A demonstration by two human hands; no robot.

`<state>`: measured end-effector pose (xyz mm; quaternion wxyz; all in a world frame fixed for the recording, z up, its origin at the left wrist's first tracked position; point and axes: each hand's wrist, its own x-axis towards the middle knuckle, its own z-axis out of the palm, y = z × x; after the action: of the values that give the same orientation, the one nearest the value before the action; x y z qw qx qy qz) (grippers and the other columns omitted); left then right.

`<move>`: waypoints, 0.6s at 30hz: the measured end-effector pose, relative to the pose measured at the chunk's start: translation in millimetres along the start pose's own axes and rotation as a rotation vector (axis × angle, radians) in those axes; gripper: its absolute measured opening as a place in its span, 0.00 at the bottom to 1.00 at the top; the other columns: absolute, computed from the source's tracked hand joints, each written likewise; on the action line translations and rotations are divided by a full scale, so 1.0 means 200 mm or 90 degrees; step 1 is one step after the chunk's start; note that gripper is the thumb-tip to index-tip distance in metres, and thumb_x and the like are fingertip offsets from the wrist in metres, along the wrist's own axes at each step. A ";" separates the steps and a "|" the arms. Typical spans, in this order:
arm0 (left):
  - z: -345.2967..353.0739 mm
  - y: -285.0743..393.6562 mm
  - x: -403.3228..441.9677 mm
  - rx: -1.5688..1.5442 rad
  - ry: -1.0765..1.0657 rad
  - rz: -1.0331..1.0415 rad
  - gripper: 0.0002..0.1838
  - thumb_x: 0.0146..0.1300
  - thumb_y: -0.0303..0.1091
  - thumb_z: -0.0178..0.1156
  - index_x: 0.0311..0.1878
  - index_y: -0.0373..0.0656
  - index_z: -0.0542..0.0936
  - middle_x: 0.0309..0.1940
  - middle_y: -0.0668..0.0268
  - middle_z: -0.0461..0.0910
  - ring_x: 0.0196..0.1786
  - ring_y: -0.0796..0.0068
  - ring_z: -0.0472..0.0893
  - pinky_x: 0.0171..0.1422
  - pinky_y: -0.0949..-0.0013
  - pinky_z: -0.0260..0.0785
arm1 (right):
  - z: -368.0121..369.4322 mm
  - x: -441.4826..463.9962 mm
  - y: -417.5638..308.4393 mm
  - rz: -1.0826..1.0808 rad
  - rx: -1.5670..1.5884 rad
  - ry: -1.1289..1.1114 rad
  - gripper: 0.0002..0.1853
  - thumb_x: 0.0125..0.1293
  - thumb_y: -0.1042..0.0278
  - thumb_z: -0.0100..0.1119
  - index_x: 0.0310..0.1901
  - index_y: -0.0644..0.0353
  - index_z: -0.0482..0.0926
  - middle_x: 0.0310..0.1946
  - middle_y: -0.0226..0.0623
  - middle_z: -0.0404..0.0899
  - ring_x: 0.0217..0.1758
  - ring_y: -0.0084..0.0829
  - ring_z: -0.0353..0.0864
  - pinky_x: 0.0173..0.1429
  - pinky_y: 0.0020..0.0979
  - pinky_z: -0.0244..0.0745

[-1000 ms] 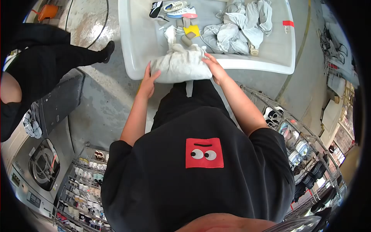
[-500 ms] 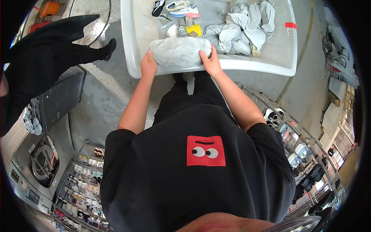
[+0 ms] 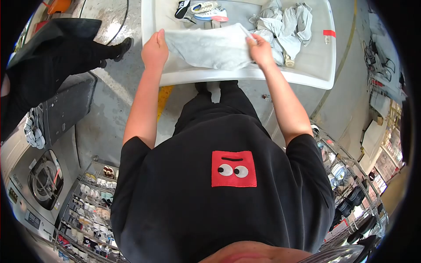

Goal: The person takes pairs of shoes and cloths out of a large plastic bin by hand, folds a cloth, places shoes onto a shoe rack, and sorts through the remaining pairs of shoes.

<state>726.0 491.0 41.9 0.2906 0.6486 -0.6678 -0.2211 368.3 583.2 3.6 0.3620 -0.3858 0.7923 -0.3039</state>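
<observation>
1. A big white tub point(image 3: 303, 79) sits on the gray floor in front of the person, who wears a black shirt.
2. A metal rack point(image 3: 90, 210) with many shoes on its shelves stands down at the left. Another rack with shoes stands at the right.
3. A gray machine point(image 3: 19, 193) with a round door is at the far left, next to a dark box point(image 3: 72, 107).
4. Another person in black clothes point(image 3: 48, 65) is at the left, and one black shoe shows on the floor.
5. A pile of pale cloth bundles point(image 3: 287, 28) lies in the right part of the tub.
6. A pale cloth point(image 3: 208, 46) is stretched wide between the two hands, over the near side of the tub. Its lower edge sags.
7. The left hand point(image 3: 155, 49) is curled closed on the left end of the cloth. The right hand point(image 3: 262, 50) pinches the right end, thumb and fingers together; it is a bit blurry.
8. Shoes lie at the back of the tub: a black one point(image 3: 182, 8), a cream one point(image 3: 204, 7) and a white one point(image 3: 211, 15) with blue and pink on its sole.
9. A bit of red tape point(image 3: 329, 33) is stuck on the tub's right side.
</observation>
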 end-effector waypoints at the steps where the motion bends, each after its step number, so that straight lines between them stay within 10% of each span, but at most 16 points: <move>1: -0.05 0.05 0.02 -0.050 0.013 -0.008 0.24 0.78 0.51 0.49 0.35 0.41 0.80 0.25 0.52 0.79 0.30 0.51 0.79 0.38 0.54 0.70 | -0.06 -0.01 -0.08 -0.004 0.077 0.006 0.16 0.73 0.64 0.65 0.57 0.64 0.83 0.42 0.35 0.87 0.42 0.23 0.83 0.49 0.27 0.78; 11: -0.50 0.50 0.21 -0.502 0.095 -0.014 0.26 0.80 0.48 0.52 0.30 0.37 0.79 0.23 0.78 0.74 0.30 0.88 0.71 0.36 0.74 0.67 | -0.58 -0.11 -0.85 -0.064 0.489 0.014 0.20 0.71 0.77 0.61 0.64 0.57 0.77 0.46 0.40 0.85 0.47 0.29 0.84 0.50 0.32 0.80; 18: -0.61 0.55 0.36 -0.524 0.008 -0.015 0.14 0.79 0.38 0.55 0.49 0.36 0.83 0.36 0.71 0.84 0.36 0.82 0.78 0.46 0.75 0.70 | -0.64 -0.15 -1.20 -0.097 0.362 0.073 0.21 0.68 0.76 0.57 0.62 0.59 0.76 0.45 0.38 0.84 0.48 0.31 0.82 0.54 0.34 0.78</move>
<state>728.7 436.1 212.3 0.5275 0.4870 -0.5141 -0.4693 372.0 509.2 266.9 0.3863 -0.3094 0.6637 -0.5608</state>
